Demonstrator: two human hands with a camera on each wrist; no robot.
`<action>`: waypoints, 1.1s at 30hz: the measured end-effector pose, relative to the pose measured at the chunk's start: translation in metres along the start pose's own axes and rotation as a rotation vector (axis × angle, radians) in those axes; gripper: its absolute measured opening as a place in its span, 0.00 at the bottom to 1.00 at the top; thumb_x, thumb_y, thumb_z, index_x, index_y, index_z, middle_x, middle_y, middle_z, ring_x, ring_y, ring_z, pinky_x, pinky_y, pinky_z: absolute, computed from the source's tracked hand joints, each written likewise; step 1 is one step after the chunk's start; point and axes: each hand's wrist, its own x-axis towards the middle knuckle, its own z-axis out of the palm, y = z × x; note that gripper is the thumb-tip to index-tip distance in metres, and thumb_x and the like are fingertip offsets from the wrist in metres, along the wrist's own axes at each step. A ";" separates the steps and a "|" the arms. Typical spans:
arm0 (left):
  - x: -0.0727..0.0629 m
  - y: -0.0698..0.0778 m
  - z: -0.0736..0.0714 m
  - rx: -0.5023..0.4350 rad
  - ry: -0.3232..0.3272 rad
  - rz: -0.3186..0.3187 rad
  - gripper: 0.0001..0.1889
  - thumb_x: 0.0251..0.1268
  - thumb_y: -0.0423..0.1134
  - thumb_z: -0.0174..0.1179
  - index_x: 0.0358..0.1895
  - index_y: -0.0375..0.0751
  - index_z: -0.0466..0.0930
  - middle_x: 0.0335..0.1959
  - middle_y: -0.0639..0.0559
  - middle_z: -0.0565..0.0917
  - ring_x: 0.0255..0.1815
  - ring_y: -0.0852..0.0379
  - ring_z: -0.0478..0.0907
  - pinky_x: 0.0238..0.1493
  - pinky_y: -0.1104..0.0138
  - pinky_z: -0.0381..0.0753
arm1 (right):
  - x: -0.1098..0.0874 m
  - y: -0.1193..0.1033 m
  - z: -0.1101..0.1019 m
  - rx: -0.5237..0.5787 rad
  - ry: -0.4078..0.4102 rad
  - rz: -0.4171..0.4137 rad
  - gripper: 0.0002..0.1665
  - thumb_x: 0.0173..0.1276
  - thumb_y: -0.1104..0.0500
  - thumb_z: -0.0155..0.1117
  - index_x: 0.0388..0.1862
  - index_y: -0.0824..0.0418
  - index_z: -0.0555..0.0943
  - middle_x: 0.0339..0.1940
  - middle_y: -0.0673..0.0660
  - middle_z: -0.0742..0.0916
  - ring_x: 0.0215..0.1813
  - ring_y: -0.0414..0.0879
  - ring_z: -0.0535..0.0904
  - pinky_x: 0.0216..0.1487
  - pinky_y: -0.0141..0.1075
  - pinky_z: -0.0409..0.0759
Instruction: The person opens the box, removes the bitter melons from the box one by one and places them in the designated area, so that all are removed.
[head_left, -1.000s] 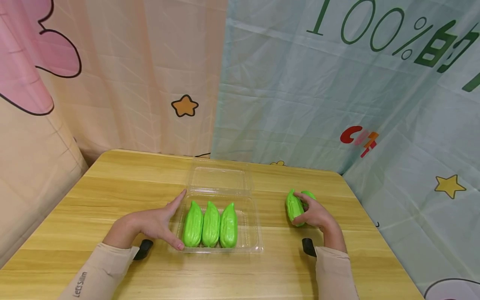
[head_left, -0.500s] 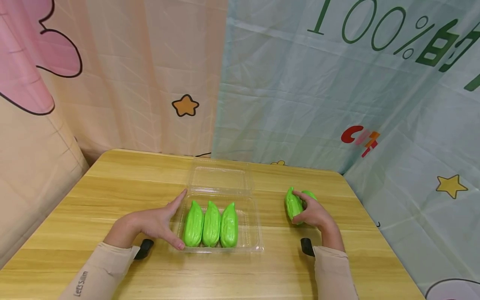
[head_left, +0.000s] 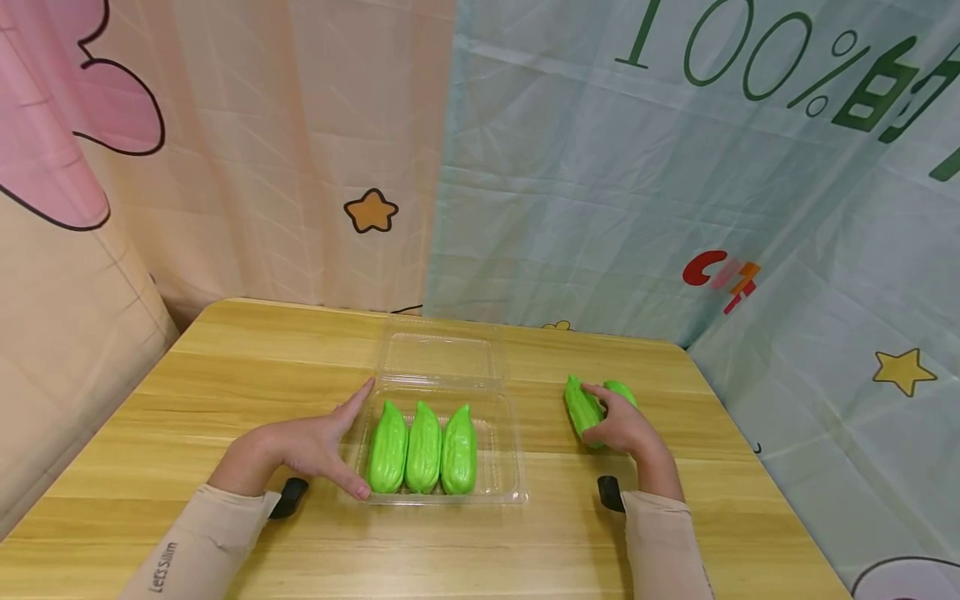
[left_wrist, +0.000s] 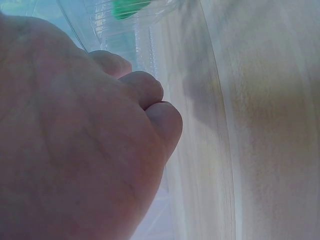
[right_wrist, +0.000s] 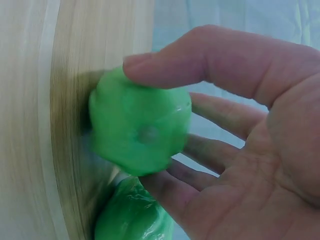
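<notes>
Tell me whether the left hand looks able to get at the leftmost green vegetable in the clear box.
Likely yes: the left hand is at the left side of the clear box, and the lid, folded back, leaves the leftmost green vegetable uncovered.

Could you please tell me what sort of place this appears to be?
Probably a small screened-off work area: cartoon-printed fabric hangs behind a wooden table, on which an open clear container holds three green vegetable-shaped pieces.
</notes>
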 end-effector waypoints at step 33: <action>0.000 0.001 0.000 -0.002 -0.006 -0.001 0.79 0.44 0.53 0.82 0.78 0.42 0.15 0.77 0.22 0.30 0.75 0.22 0.29 0.68 0.30 0.39 | 0.001 -0.007 0.001 -0.049 0.061 0.025 0.50 0.63 0.59 0.74 0.77 0.72 0.59 0.72 0.78 0.66 0.71 0.71 0.63 0.66 0.61 0.67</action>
